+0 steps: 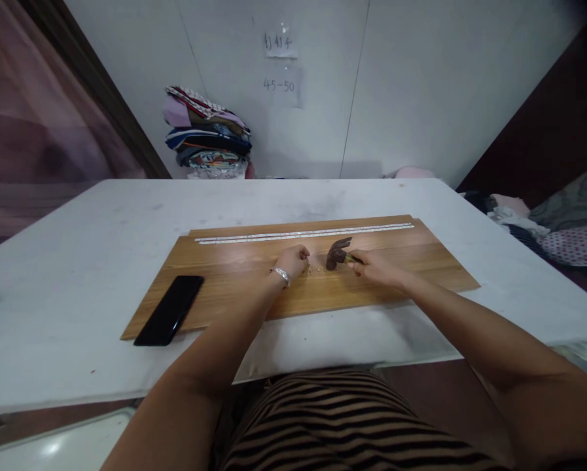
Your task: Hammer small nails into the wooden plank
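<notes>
My right hand (372, 265) is wrapped round the handle of a claw hammer (336, 254), whose rusty dark head is held at the middle of a brown wooden board (239, 278). Just left of the hammer head, my left hand (292, 260) has its fingertips pinched together low over the board. Whatever they hold, if anything, is too small to make out. Several tiny bits (318, 269), perhaps nails, lie on the wood between both hands. Along the board's far side run two narrow white strips with markings (303, 234).
A black phone (169, 311) rests across the board's left front edge. The board lies on a white table (87, 261). Behind the table, folded clothes (209, 134) are stacked against the wall, with paper notes (281, 85) stuck above. More cloth (572, 245) lies at the right.
</notes>
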A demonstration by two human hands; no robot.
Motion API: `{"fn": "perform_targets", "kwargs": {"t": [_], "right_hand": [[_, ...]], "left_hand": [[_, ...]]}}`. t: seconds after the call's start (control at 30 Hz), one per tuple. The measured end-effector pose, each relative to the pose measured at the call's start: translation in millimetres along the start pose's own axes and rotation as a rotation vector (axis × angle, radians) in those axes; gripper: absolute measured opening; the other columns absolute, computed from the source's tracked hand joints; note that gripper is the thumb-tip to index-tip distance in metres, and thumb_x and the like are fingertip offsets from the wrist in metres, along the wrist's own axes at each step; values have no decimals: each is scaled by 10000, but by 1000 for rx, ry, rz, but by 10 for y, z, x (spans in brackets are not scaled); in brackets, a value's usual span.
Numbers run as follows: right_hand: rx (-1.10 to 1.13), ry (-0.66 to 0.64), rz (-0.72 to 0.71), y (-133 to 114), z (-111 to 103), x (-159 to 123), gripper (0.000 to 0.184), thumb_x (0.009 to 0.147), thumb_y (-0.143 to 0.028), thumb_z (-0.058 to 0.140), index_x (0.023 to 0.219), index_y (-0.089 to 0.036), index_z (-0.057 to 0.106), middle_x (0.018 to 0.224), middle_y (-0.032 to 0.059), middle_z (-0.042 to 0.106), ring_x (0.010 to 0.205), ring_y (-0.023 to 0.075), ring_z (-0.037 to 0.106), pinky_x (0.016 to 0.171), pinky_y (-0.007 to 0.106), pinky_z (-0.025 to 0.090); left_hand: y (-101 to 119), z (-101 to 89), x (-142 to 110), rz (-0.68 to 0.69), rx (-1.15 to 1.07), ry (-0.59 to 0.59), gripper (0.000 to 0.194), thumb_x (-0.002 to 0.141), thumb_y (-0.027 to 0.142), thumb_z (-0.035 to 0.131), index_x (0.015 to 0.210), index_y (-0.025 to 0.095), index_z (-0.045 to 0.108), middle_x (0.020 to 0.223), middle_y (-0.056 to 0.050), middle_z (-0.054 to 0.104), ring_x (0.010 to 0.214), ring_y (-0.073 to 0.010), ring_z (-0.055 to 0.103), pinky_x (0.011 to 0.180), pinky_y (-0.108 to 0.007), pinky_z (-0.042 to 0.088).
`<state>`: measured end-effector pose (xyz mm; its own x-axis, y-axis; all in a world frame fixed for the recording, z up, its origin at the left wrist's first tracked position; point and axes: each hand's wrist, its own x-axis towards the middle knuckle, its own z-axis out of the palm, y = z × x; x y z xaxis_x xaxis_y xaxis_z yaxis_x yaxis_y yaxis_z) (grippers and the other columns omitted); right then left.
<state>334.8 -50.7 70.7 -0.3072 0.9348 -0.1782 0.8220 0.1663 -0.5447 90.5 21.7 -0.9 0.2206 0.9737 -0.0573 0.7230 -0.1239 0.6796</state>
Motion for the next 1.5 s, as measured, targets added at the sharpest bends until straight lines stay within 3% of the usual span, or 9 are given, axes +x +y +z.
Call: {"fn": "perform_targets", "kwargs": {"t": [0.1, 0.3, 0.47, 0.9, 1.07, 1.5], "right_hand": [[-5, 7, -10, 11, 9, -11, 207, 940, -286, 503, 929, -187, 684, 824, 82, 714, 791, 233, 633, 728, 317, 447], [28, 36, -32, 63, 43, 8, 297, 952, -298, 504, 1118, -166, 711, 873, 91, 739, 833, 247, 656, 779, 329, 469], [17, 26, -52, 58, 47, 13, 302, 942, -258, 517, 1148, -159, 714, 847, 89, 741, 857, 250, 668, 816, 329, 481], [12, 39, -24, 33, 22, 1, 224, 943, -261, 529, 1039, -175, 712, 815, 80, 723, 791, 237, 649, 769, 331, 472], [19, 68, -25, 75, 31, 28, 234, 954, -296, 524, 1040, -195, 716, 817, 71, 721, 786, 230, 638, 744, 321, 464], [17, 43, -29, 102, 39, 43, 228, 955, -304, 514, 1017, -189, 701, 845, 73, 725, 796, 227, 639, 741, 312, 449]], "left_hand": [[25, -24, -7, 16, -19, 12, 250, 775, 48, 631, 956, 194, 726, 912, -30, 756, 860, -156, 685, 811, -255, 535], [89, -74, -41, 27, 59, 1, 321, 768, 22, 634, 1030, 184, 723, 953, -48, 759, 901, -174, 685, 843, -280, 531], [98, -34, -60, 48, 69, -30, 330, 773, 35, 651, 1063, 171, 730, 984, -63, 766, 916, -188, 693, 848, -290, 537], [-43, 42, -9, -7, -73, -42, 118, 831, 166, 668, 892, 192, 766, 843, -30, 769, 773, -162, 691, 742, -260, 541], [-102, 41, -23, 7, -88, -8, 143, 849, 195, 650, 912, 203, 778, 898, -37, 785, 841, -169, 705, 826, -276, 546], [1, -58, -88, 0, -28, -23, 70, 817, 181, 690, 749, 189, 704, 791, -20, 754, 777, -161, 673, 740, -258, 506]]}}
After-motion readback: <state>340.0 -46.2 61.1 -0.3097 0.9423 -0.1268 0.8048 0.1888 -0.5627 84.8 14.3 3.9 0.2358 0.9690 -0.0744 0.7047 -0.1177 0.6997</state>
